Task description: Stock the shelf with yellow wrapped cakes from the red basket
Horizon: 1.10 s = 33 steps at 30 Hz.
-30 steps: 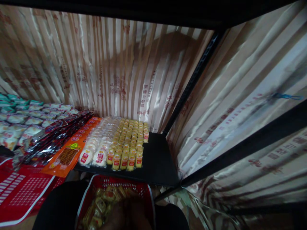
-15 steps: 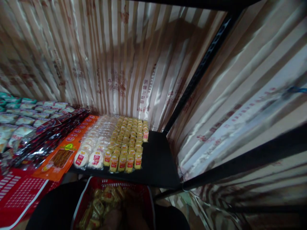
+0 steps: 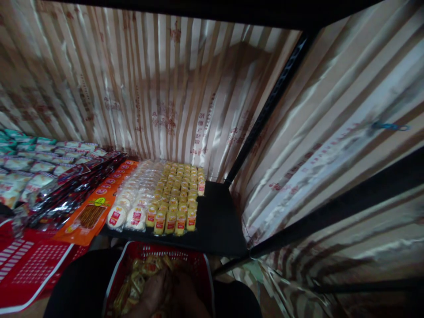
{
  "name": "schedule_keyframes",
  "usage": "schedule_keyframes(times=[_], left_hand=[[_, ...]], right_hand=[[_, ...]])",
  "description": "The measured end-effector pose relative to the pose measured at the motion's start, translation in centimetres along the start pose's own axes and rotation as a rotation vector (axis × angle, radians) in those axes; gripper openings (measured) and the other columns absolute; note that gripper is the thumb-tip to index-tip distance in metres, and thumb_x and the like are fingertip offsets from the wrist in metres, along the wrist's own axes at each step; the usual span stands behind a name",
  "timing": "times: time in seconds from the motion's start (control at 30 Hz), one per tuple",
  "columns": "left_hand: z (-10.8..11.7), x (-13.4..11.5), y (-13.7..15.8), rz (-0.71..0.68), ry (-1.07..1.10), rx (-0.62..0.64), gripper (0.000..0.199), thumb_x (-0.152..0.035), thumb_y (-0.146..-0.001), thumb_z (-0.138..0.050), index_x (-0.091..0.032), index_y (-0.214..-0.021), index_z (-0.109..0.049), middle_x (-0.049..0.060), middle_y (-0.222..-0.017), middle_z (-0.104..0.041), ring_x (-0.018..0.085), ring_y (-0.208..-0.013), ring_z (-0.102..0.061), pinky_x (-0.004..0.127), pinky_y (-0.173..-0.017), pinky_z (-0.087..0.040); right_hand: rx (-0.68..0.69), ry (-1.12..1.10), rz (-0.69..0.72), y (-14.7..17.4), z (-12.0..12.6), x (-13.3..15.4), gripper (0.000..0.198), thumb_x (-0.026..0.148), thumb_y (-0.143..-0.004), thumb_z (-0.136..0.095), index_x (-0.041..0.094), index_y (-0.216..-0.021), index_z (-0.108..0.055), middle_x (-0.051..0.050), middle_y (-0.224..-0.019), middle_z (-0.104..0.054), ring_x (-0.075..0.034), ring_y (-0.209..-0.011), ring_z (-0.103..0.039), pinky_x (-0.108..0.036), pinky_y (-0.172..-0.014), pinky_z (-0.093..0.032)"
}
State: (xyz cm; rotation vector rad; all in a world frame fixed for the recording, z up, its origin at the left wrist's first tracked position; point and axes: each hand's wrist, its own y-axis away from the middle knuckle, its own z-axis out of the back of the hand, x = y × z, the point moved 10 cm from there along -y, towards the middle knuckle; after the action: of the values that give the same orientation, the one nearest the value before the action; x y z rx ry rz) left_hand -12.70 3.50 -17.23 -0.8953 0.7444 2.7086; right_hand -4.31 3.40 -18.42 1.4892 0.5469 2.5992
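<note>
A red basket (image 3: 206,274) with a white rim sits between my knees, partly filled with yellow-wrapped snack packets (image 3: 135,280). Both hands are down inside it, close together among the packets. My left hand (image 3: 154,287) has its fingers curled inward, and whatever they close on is hidden. Deep shadow covers my right hand (image 3: 185,289), so its fingers do not show clearly. Just beyond the basket, rows of similar yellow packets (image 3: 170,221) stand on a black shelf (image 3: 218,221).
Left of the yellow rows lie round white packaged crackers (image 3: 117,215), an orange snack bag (image 3: 89,216), dark shiny packs (image 3: 73,185) and white-green packets (image 3: 36,154). A second red basket (image 3: 36,260) is at lower left. Black shelf posts (image 3: 265,110) and striped plastic sheeting (image 3: 172,79) enclose the shelf.
My hands have come a little farther up into view inside the basket and show more plainly. The view has shifted slightly; the shelf rows look the same.
</note>
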Motion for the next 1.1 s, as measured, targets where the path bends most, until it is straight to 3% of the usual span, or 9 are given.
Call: schedule_keyframes(times=[0.13,0.23,0.43,0.63,0.87,1.0,1.1], left_hand=[[2.3,-0.4,-0.2,0.07,0.155,-0.102,0.017,-0.023,-0.086,-0.038,-0.018,-0.089,-0.054,0.003,-0.082,-0.066,0.014,-0.077,-0.061,0.022,-0.07,-0.042],[4.2,-1.7,-0.2,0.046,0.285,-0.178,0.009,-0.016,-0.081,-0.044,-0.016,-0.079,-0.053,0.004,-0.08,-0.063,0.014,-0.078,-0.058,0.021,-0.072,-0.042],[5.7,-4.4,0.1,-0.024,0.57,-0.116,0.013,-0.009,-0.072,-0.048,-0.014,-0.08,-0.057,0.0,-0.071,-0.059,0.013,-0.069,-0.056,0.024,-0.069,-0.044],[5.7,-7.4,1.5,-0.045,0.803,0.059,0.018,-0.011,-0.072,-0.047,-0.012,-0.088,-0.056,-0.004,-0.06,-0.053,0.008,-0.049,-0.048,0.02,-0.049,-0.041],[6.8,-8.8,2.4,-0.12,0.732,0.086,0.021,-0.02,-0.074,-0.053,-0.014,-0.094,-0.057,0.0,-0.08,-0.062,0.009,-0.06,-0.054,0.018,-0.049,-0.043],[8.0,-9.5,2.8,-0.198,0.696,-0.003,0.022,-0.013,-0.075,-0.051,-0.013,-0.096,-0.056,0.002,-0.084,-0.063,0.01,-0.073,-0.058,0.021,-0.065,-0.048],[8.5,-10.5,3.4,-0.277,0.638,-0.051,0.035,-0.011,-0.075,-0.05,-0.013,-0.11,-0.052,0.004,-0.092,-0.063,0.011,-0.08,-0.059,0.024,-0.076,-0.049]], right_hand=[[-0.049,-0.133,0.09,0.9,2.4,1.8,0.027,0.027,-0.077,-0.045,0.022,-0.09,-0.069,-0.005,-0.097,-0.069,-0.021,-0.095,-0.062,-0.032,-0.084,-0.046],[-0.077,-0.257,0.165,2.0,4.3,3.7,0.033,0.036,-0.074,-0.05,0.018,-0.096,-0.066,-0.008,-0.101,-0.067,-0.021,-0.096,-0.061,-0.034,-0.087,-0.044],[-0.06,-0.644,-0.028,3.2,5.8,3.3,0.051,0.049,-0.058,-0.068,0.017,-0.097,-0.063,-0.003,-0.082,-0.068,-0.017,-0.073,-0.062,-0.031,-0.071,-0.049],[-0.105,-0.714,-0.031,4.5,7.9,3.9,0.048,0.05,-0.054,-0.074,0.018,-0.088,-0.066,0.0,-0.072,-0.066,-0.012,-0.064,-0.061,-0.023,-0.061,-0.047],[-0.213,-0.779,-0.043,5.7,11.5,4.6,0.047,0.042,-0.053,-0.078,0.017,-0.091,-0.066,0.0,-0.076,-0.067,-0.01,-0.067,-0.062,-0.019,-0.058,-0.048],[-0.292,-0.835,-0.065,6.1,13.4,4.1,0.043,0.039,-0.055,-0.077,0.017,-0.09,-0.065,0.0,-0.075,-0.067,-0.009,-0.062,-0.062,-0.017,-0.056,-0.049],[-0.333,-0.845,-0.07,6.3,14.3,3.7,0.038,0.036,-0.057,-0.077,0.017,-0.088,-0.065,0.0,-0.074,-0.067,-0.009,-0.06,-0.062,-0.018,-0.054,-0.051]])
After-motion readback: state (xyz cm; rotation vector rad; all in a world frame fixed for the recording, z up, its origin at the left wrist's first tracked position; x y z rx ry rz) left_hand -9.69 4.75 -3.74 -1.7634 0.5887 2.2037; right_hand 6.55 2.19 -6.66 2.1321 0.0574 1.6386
